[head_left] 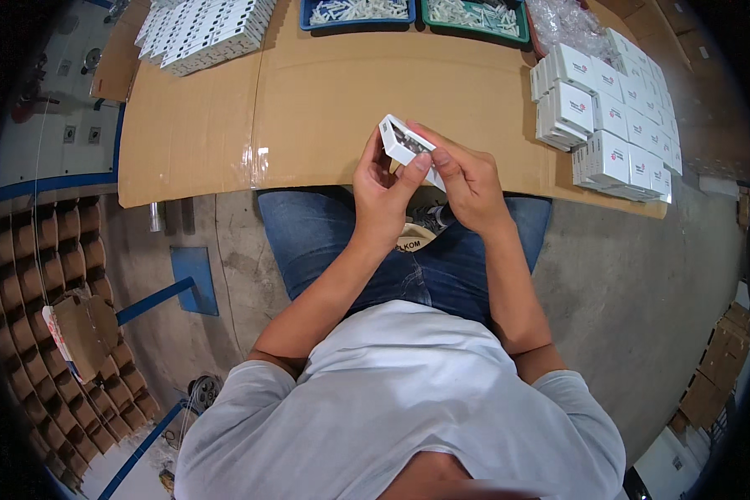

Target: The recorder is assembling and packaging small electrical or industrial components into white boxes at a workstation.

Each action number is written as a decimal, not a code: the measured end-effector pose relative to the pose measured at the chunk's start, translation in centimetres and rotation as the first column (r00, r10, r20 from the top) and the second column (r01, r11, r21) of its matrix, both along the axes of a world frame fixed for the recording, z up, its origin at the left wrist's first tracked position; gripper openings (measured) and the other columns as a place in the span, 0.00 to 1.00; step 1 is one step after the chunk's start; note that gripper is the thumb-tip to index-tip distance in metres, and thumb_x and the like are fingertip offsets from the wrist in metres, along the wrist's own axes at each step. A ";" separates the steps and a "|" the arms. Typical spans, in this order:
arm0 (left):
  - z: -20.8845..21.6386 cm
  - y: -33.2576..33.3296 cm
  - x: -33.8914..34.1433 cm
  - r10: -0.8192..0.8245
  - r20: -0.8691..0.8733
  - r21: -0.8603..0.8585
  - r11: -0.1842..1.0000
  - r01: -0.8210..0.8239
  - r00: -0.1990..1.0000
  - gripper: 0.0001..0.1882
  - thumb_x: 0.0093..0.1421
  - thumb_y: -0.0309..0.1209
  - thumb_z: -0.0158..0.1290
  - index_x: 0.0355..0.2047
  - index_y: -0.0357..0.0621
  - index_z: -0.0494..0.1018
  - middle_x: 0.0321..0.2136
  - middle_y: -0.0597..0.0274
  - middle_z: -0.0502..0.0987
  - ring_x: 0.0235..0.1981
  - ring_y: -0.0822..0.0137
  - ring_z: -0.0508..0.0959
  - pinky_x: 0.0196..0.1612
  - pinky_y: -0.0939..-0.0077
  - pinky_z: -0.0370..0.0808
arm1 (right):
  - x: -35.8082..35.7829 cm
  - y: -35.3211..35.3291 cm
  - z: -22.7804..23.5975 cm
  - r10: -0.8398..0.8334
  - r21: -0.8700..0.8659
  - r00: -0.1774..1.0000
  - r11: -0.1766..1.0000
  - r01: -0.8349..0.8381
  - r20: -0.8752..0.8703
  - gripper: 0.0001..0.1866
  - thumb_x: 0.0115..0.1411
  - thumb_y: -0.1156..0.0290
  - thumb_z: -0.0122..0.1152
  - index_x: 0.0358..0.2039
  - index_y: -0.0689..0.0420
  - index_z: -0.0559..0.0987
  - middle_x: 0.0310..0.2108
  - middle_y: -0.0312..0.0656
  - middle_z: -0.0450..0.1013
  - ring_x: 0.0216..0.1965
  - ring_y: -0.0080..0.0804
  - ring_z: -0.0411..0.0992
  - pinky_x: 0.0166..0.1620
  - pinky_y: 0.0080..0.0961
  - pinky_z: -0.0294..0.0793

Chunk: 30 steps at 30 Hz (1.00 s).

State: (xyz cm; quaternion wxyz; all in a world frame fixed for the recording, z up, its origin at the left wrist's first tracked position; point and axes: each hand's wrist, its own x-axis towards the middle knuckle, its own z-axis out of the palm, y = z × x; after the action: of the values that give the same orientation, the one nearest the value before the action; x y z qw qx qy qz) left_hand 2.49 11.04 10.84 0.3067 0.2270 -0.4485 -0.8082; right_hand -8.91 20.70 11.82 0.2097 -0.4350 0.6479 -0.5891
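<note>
A small white box [398,143] is held up between my hands, just above the near edge of the cardboard-covered table. Its upper side stands open, and something dark and grey shows inside, too small to make out. My left hand [383,193] wraps the box from the left, with the thumb pressed on its near wall. On the right, my right hand [472,181] grips the box's other end, with the thumb at the opening and the fingers behind. The palms and fingers hide part of the box.
Stacked white boxes [612,117] stand at the table's right. More white boxes [212,33] lie at the far left. A blue tray [358,27] and a green tray [475,31] hold small pale parts. Clear plastic bags [562,29] sit beyond. Cardboard dividers [17,275] stand at the left.
</note>
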 end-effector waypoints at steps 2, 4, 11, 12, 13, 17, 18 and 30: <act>0.1 0.0 -0.1 0.003 -0.010 -0.003 1.000 -0.003 1.000 0.30 0.62 0.31 0.66 0.61 0.35 0.66 0.48 0.62 0.75 0.49 0.73 0.75 0.54 0.76 0.73 | 0.1 0.0 -0.1 -0.010 0.000 1.000 1.000 0.010 0.003 0.19 0.73 0.64 0.55 0.58 0.60 0.80 0.47 0.53 0.82 0.45 0.36 0.82 0.48 0.28 0.78; 0.0 0.0 -0.2 0.006 -0.020 -0.004 1.000 -0.006 1.000 0.30 0.63 0.31 0.66 0.60 0.36 0.67 0.48 0.63 0.75 0.49 0.73 0.75 0.54 0.77 0.73 | 0.1 -0.1 -0.2 -0.020 0.003 1.000 1.000 0.020 0.007 0.18 0.73 0.64 0.56 0.57 0.61 0.80 0.46 0.53 0.82 0.44 0.35 0.82 0.48 0.28 0.78; -0.3 0.0 -0.2 0.025 -0.004 0.048 0.999 -0.025 1.000 0.28 0.63 0.32 0.66 0.59 0.37 0.69 0.47 0.64 0.76 0.49 0.74 0.75 0.54 0.77 0.72 | 0.5 -0.6 -0.5 -0.074 0.002 0.997 0.997 0.074 0.017 0.17 0.73 0.65 0.56 0.55 0.61 0.82 0.40 0.53 0.83 0.38 0.33 0.81 0.43 0.28 0.79; -0.3 0.0 -0.2 0.031 -0.002 0.059 0.998 -0.031 1.000 0.27 0.63 0.32 0.66 0.59 0.38 0.69 0.47 0.64 0.76 0.49 0.74 0.75 0.54 0.77 0.72 | 0.5 -0.6 -0.5 -0.075 0.008 0.997 0.997 0.075 0.013 0.17 0.73 0.65 0.56 0.55 0.61 0.82 0.40 0.53 0.83 0.37 0.33 0.81 0.42 0.28 0.79; -0.3 0.0 -0.2 0.031 -0.002 0.059 0.998 -0.031 1.000 0.27 0.63 0.32 0.66 0.59 0.38 0.69 0.47 0.64 0.76 0.49 0.74 0.75 0.54 0.77 0.72 | 0.5 -0.6 -0.4 -0.075 0.008 0.997 0.997 0.075 0.012 0.17 0.73 0.65 0.56 0.55 0.61 0.82 0.40 0.53 0.83 0.37 0.33 0.81 0.42 0.28 0.79; -0.5 0.0 -0.2 0.026 -0.002 0.079 0.997 -0.025 1.000 0.26 0.64 0.31 0.65 0.59 0.38 0.69 0.46 0.65 0.77 0.48 0.75 0.75 0.54 0.77 0.72 | 0.5 -0.6 -0.3 -0.077 0.035 0.997 0.996 0.077 0.003 0.17 0.73 0.64 0.56 0.54 0.61 0.82 0.38 0.53 0.83 0.37 0.33 0.81 0.42 0.28 0.79; -0.5 0.0 -0.2 0.026 0.000 0.087 0.996 -0.026 1.000 0.26 0.64 0.31 0.65 0.59 0.38 0.69 0.46 0.65 0.77 0.48 0.75 0.75 0.54 0.77 0.72 | 0.5 -0.6 -0.4 -0.080 0.034 0.997 0.996 0.080 -0.003 0.18 0.73 0.64 0.56 0.54 0.62 0.82 0.38 0.53 0.83 0.36 0.33 0.81 0.41 0.28 0.78; -0.1 -0.2 -0.5 0.066 -0.002 -0.054 0.996 -0.066 0.998 0.39 0.60 0.29 0.68 0.67 0.37 0.61 0.55 0.58 0.72 0.56 0.67 0.73 0.59 0.70 0.72 | 0.9 -0.6 -0.6 0.025 -0.070 0.975 0.998 -0.009 0.222 0.23 0.76 0.62 0.49 0.63 0.64 0.74 0.60 0.51 0.75 0.59 0.34 0.73 0.60 0.28 0.70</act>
State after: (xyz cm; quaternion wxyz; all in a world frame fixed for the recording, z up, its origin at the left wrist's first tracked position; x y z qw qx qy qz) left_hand 2.01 10.81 10.79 0.3393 0.2334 -0.4624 -0.7852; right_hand -8.04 20.15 11.19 0.2710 -0.3786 0.5960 -0.6542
